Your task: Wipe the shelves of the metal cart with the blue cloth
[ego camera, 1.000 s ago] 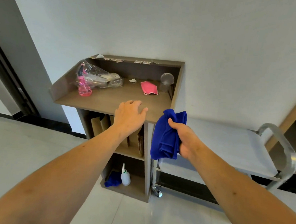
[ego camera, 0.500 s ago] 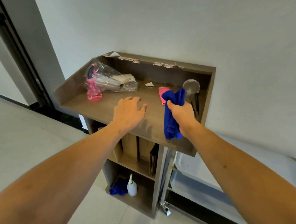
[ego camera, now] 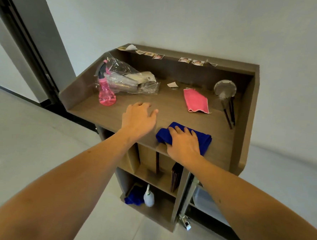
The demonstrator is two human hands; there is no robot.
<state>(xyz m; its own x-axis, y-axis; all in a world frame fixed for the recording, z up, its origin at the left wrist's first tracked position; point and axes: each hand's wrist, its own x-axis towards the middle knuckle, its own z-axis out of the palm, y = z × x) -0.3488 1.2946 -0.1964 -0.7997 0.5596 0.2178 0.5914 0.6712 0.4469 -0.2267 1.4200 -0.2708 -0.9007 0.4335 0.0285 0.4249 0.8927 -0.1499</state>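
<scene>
The blue cloth (ego camera: 205, 140) lies bunched on the front part of a brown wooden stand's top (ego camera: 173, 111). My right hand (ego camera: 184, 145) lies palm down on the cloth, fingers spread over it and thumb curled at its left edge. My left hand (ego camera: 138, 118) rests flat and open on the stand top, just left of the cloth. Of the metal cart (ego camera: 191, 194), only one upright leg with a caster and a sliver of lower shelf show, at the stand's lower right side.
On the stand top are a pink spray bottle (ego camera: 106, 92), a clear plastic bag (ego camera: 132, 81), a pink cloth (ego camera: 196, 100) and a round long-handled tool (ego camera: 225, 88). A second blue cloth (ego camera: 133, 196) and a white bottle (ego camera: 148, 197) sit on the bottom shelf. A doorway is at the left.
My right hand carried the blue cloth from in front of the cart over to the stand and set it down on the top. The view swung left, off the cart.
</scene>
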